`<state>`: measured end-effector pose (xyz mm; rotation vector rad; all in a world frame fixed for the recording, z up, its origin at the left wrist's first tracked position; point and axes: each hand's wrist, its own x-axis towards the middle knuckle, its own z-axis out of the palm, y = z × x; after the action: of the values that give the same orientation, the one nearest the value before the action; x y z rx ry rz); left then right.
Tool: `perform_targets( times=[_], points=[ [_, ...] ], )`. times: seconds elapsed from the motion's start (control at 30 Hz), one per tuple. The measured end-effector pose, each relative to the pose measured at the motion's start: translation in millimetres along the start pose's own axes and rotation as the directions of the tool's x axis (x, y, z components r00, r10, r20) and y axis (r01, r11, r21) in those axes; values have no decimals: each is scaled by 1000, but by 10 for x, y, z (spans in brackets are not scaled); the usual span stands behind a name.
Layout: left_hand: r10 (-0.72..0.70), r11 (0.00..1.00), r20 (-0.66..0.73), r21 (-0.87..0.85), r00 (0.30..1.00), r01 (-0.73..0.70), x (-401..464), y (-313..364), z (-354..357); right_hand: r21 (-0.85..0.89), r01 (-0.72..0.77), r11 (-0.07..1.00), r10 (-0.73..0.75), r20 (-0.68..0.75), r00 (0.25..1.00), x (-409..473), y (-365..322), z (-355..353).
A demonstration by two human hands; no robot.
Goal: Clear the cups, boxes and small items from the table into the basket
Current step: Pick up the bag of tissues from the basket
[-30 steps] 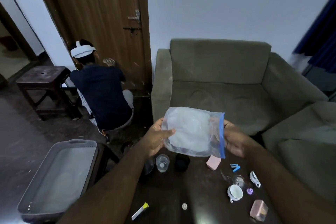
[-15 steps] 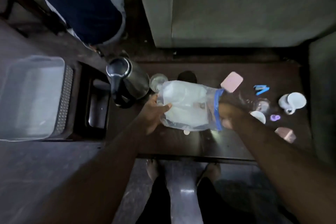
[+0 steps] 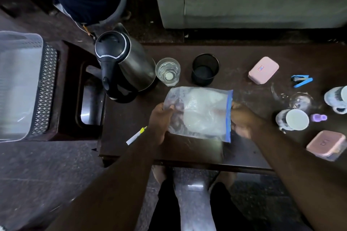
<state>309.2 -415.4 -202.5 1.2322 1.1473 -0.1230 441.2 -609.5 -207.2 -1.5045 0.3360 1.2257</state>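
Clear crinkled zip bag (image 3: 199, 113), blue seal strip, pale rounded contents, held low over dark glossy table (image 3: 244, 58). Left hand (image 3: 159, 122) pinches its closed end, right hand (image 3: 242, 118) grips the seal edge; forearms angled inward. Grey mesh-walled basket (image 3: 20, 84) well left, off the table.

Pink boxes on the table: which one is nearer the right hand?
The pink box with clear lower walls at the table's near right edge, just beyond the right hand. The other pink box lies flat farther back, beside the blue stapler.
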Motion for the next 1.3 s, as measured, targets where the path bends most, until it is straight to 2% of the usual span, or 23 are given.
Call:
perform_targets(
  times=[0.13, 0.23, 0.43, 0.53, 0.6, 0.63, 0.7, 0.73, 0.77, 0.83, 0.87, 0.93, 1.0, 1.03, 1.13, 1.2, 1.23, 1.3],
  points=[
    [40, 998, -36, 51, 999, -38, 58, -9, -1, 97, 51, 994, -48, -36, 998, -119, 50, -313],
    [49, 992, -98, 120, 994, -37, 127, -34, 32, 130, 66, 989, -49, -133, 990, -281, 58, -536],
    [59, 968, -218, 252, 974, -2, 263, -135, 43, -21, 162, 987, -159, -356, 921, -677, -48, -690],
    [14, 954, -295, 290, 955, 75, 250, -155, 40, -81, 200, 977, -215, -282, 935, -805, -128, -491],
    [143, 922, -416, 385, 898, 31, 171, -86, 72, -40, 225, 973, -229, -158, 961, -844, -195, -314],
    [274, 909, -447, 409, 851, -78, 97, -17, 103, -16, 227, 974, -228, -87, 970, -843, -235, -233],
    [532, 838, -372, 360, 760, -410, -63, 178, 156, -38, 216, 976, -214, 44, 976, -813, -330, -94],
    [603, 795, -259, 270, 755, -543, -146, 300, 172, -91, 209, 974, -200, 99, 975, -781, -379, -39],
    [624, 777, -85, 176, 777, -605, -215, 438, 180, -168, 207, 964, -183, 148, 972, -742, -432, 8],
    [512, 812, 321, 122, 797, -571, -275, 697, 181, -309, 216, 926, -145, 234, 961, -672, -539, 93],
    [407, 848, 458, 131, 790, -513, -288, 816, 176, -338, 225, 914, -137, 266, 954, -644, -596, 126],
    [227, 912, 608, 141, 761, -385, -256, 939, 143, -327, 255, 910, -156, 300, 941, -604, -714, 174],
    [165, 932, 648, 144, 743, -333, -182, 925, 104, -255, 274, 927, -200, 279, 939, -563, -798, 160],
    [171, 936, 630, 135, 757, -324, -144, 879, 80, -180, 271, 946, -221, 256, 941, -534, -809, 134],
    [226, 961, 514, 24, 828, -277, -75, 697, 45, 132, 201, 971, -223, 180, 958, -440, -703, 46],
    [281, 956, 442, -46, 852, -291, -62, 563, 55, 307, 124, 944, -192, 200, 961, -419, -532, 52],
    [312, 947, 409, -61, 857, -315, -72, 504, 69, 326, 95, 941, -175, 223, 959, -418, -437, 87],
    [397, 914, 365, -72, 842, -399, -125, 434, 98, 244, 96, 965, -150, 213, 965, -414, -271, 168]
  ],
)
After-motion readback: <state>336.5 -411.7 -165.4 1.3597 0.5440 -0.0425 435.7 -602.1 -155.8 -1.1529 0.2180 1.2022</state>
